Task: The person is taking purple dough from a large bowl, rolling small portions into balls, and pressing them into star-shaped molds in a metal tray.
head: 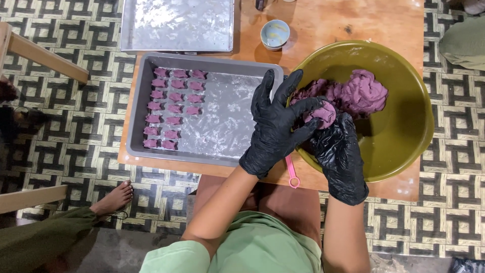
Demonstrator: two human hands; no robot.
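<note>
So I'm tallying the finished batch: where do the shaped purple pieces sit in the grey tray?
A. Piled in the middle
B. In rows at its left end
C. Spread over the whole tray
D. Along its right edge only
B: the shaped purple pieces lie in rows at the left end of the grey tray, the rest bare and floured.

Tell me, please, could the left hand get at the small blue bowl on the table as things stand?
Probably yes. The left hand cups a purple dough piece with the right hand, so it must let go first; the table between it and the small blue bowl looks bare.
</note>
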